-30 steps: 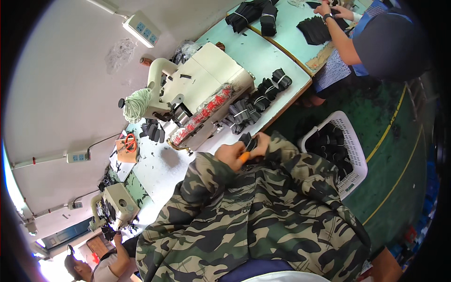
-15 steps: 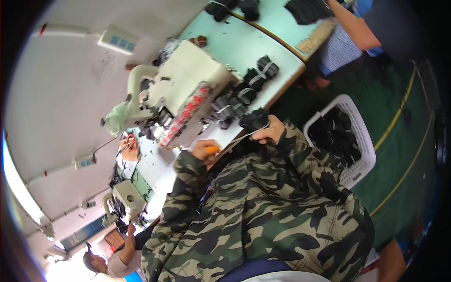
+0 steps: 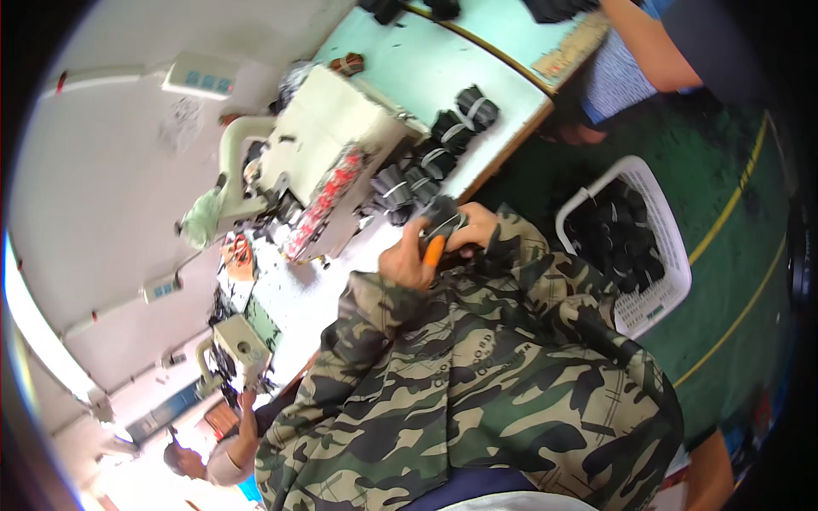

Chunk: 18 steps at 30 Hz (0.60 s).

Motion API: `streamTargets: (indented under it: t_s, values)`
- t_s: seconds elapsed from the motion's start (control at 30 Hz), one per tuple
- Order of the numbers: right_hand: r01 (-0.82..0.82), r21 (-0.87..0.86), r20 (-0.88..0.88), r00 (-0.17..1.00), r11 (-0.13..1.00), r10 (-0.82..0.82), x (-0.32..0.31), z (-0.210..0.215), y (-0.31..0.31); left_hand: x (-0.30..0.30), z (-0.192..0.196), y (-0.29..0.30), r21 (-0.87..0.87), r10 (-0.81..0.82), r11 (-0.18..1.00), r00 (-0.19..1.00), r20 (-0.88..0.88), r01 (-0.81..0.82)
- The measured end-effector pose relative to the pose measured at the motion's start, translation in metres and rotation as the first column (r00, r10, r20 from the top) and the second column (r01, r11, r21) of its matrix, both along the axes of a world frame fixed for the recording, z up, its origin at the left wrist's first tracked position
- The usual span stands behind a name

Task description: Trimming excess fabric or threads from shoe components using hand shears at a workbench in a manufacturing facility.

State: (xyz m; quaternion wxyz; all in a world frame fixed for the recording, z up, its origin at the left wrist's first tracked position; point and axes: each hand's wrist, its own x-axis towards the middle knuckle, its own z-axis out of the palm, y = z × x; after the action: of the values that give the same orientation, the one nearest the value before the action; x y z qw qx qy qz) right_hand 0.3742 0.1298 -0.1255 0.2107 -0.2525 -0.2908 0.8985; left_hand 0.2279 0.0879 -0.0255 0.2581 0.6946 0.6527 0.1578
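Note:
In front of my chest, both hands are closed on a small bundle of black fabric pieces (image 3: 441, 215) with a pale tie around it. My left hand (image 3: 404, 261) presses against its left side. An orange piece (image 3: 435, 249) shows at that hand's thumb; whether it is worn or held I cannot make out. From the right, my right hand (image 3: 479, 226) grips the bundle, its fingertips partly hidden. Just beyond my hands, several similar tied black bundles (image 3: 438, 159) lie in a row along the table edge.
A cream sewing machine (image 3: 328, 128) stands on the pale table (image 3: 341, 268), red-handled scissors (image 3: 241, 249) beyond it. To my right, a white plastic basket (image 3: 677, 255) holds more black bundles. Another person's arm (image 3: 652, 51) reaches in at upper right; a further person (image 3: 230, 456) works at lower left.
My left hand has moved up and right from the stretched pale tie to the bundle. The tie no longer stretches between my hands, which are now together on the bundle.

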Motion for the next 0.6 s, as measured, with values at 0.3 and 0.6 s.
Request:
streamTargets:
  t_s: [0.3,0.6]
  values:
    - [-0.084,0.571,0.582,0.743,0.816,-0.331,-0.012,-0.029,0.023,-0.004,0.005,-0.012,0.213,-0.024,0.976,0.998,-0.065,0.037]
    - [-0.263,0.933,0.350,0.517,0.245,-0.781,0.013,-0.015,0.061,-0.140,-0.017,-0.097,-0.436,0.711,0.642,0.702,0.030,-0.631]
